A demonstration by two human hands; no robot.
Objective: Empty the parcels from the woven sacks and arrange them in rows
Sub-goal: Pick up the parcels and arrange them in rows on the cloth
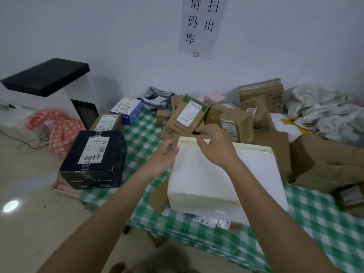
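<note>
A big white foam box (222,178) lies in the middle on the green checked cloth (325,223). My left hand (164,156) grips its far left corner. My right hand (213,143) rests over its far top edge, fingers curled on the rim. Behind the box lies a heap of brown cardboard parcels (232,119), one upright with a white label (189,113). To the left stand a black carton (94,160), a brown labelled box (106,122) and a blue and white box (128,111). Crumpled white woven sacks (327,113) lie at the far right.
A white cabinet with a black top (45,77) stands at the left wall. A red checked bag (59,129) and cables lie on the tiled floor (29,194). A paper sign (201,24) hangs on the wall. Large brown parcels (325,162) crowd the right side.
</note>
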